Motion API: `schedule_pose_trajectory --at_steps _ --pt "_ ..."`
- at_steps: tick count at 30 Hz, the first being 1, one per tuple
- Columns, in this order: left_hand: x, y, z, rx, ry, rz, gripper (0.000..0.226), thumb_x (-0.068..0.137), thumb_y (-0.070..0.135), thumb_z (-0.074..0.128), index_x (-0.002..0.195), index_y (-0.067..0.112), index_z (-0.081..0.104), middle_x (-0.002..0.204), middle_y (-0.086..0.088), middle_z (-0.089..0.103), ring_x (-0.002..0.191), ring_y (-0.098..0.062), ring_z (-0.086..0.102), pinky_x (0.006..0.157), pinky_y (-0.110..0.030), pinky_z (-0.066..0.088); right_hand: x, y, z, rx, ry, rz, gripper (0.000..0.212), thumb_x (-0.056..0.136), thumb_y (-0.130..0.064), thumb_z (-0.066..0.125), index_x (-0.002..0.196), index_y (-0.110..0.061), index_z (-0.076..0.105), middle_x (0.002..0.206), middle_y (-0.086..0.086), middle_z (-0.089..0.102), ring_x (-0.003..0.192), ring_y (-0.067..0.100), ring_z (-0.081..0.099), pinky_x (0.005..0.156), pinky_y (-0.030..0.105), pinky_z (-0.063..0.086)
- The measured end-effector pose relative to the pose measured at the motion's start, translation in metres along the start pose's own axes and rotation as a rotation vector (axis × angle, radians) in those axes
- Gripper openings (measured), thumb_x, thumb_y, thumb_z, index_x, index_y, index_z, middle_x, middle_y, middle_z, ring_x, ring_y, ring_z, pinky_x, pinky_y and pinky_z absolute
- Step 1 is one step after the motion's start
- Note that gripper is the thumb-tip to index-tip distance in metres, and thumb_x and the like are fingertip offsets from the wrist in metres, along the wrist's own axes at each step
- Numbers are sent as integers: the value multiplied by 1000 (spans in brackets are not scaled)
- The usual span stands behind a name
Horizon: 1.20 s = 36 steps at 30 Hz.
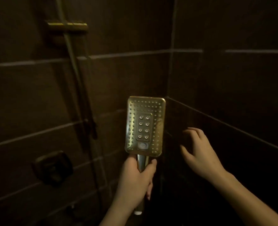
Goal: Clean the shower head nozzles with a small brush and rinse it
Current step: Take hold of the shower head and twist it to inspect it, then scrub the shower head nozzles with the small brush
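A rectangular, gold-toned shower head (145,126) stands upright in the middle of the dim shower stall, its nozzle face turned toward me. Rows of small nozzles ring a raised centre panel with several larger ones. My left hand (135,180) is wrapped around its chrome handle just below the head. My right hand (198,150) hovers to the right of the head, fingers spread and curled, holding nothing, close to the dark corner wall. No brush is in view.
Dark brown tiled walls meet in a corner (169,88) behind the head. A vertical slide rail (73,62) with a gold bracket (68,26) runs down the left wall. A dark wall fitting (52,167) sits at lower left.
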<state>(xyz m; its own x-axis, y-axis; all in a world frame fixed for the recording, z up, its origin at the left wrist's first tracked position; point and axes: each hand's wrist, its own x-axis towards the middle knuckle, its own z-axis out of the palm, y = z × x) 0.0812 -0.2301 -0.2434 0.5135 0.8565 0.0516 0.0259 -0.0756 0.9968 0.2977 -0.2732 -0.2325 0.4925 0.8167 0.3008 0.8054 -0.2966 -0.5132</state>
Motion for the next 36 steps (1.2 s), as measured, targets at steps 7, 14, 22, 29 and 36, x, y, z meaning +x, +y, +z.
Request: schedule_pose_trajectory --at_steps 7,14,22,29,36 --pt "-70 -95 125 -22 -397 -332 23 96 17 66 100 3 49 56 -4 53 40 -17 47 39 -29 40 -158 167 -45 -148 -49 414 45 91 -26 65 134 -19 52 146 1 39 136 17 38 106 34 44" --pt "-108 -126 209 8 -593 -431 20 96 16 66 97 2 53 60 -8 52 41 -18 44 41 -30 39 -229 268 -117 -289 127 520 37 88 -23 66 124 -19 58 131 2 48 126 19 43 96 26 38" --pt "-104 -128 269 59 -672 -511 18 97 18 65 103 6 52 64 -6 55 43 -17 45 41 -30 40 -175 340 -161 -540 93 476 39 100 -37 45 136 -22 51 137 4 50 126 26 40 101 46 34" --pt "-86 -118 278 -28 -641 -578 20 98 20 63 111 8 52 65 -4 56 46 -15 47 41 -28 39 -148 370 -152 -444 119 499 28 98 -36 51 118 -23 67 116 4 54 109 25 45 95 45 35" --pt "-77 -116 239 -163 -586 -569 20 101 28 57 109 10 52 74 -6 57 53 -17 51 47 -31 44 -150 345 -145 -438 294 375 25 98 -31 51 109 -13 64 111 10 60 101 27 54 88 44 44"
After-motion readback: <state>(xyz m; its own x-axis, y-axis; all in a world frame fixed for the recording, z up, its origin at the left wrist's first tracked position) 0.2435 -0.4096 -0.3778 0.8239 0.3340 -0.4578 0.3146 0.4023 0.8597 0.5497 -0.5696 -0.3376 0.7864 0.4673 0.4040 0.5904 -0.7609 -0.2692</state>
